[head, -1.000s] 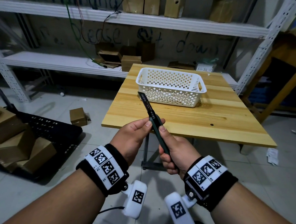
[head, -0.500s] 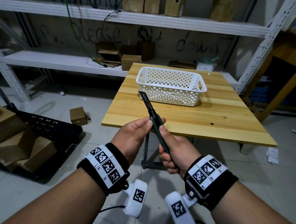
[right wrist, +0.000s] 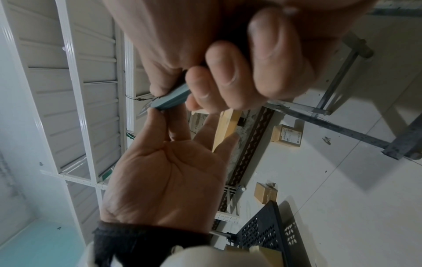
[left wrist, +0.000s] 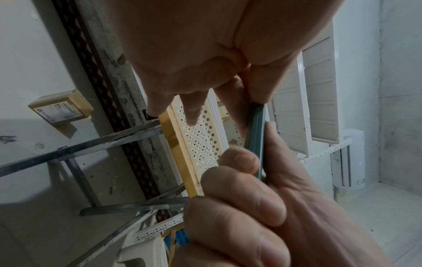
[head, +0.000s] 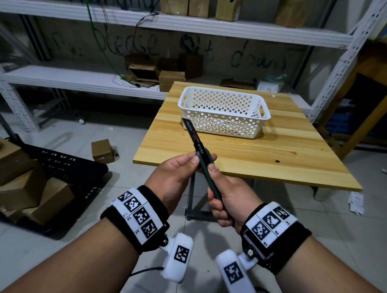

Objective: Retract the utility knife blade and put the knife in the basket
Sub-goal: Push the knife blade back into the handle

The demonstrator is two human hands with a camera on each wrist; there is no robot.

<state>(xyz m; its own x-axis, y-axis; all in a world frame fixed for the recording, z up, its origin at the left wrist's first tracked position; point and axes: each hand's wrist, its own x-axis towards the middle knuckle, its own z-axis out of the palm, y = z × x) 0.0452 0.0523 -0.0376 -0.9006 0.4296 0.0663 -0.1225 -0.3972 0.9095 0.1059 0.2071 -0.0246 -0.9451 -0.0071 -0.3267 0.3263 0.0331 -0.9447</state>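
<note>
Head view: right hand [head: 226, 198] grips the utility knife [head: 202, 159] handle, left hand [head: 178, 176] pinches its front — blade out, short of the basket [head: 224, 113] — where a slipping fingertip could get cut.

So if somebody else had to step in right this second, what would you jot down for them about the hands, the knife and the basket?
Right hand: wrapped around the handle of the utility knife, thumb on top.
Left hand: thumb and forefinger pinch the knife near the front of the handle.
Knife: held in the air in front of the wooden table, dark blade out and pointing toward the basket.
Basket: white, perforated, on the table, nothing visible inside.
Done: knife is in hand.
Left: slide the blade in, then put the knife in the basket.
</note>
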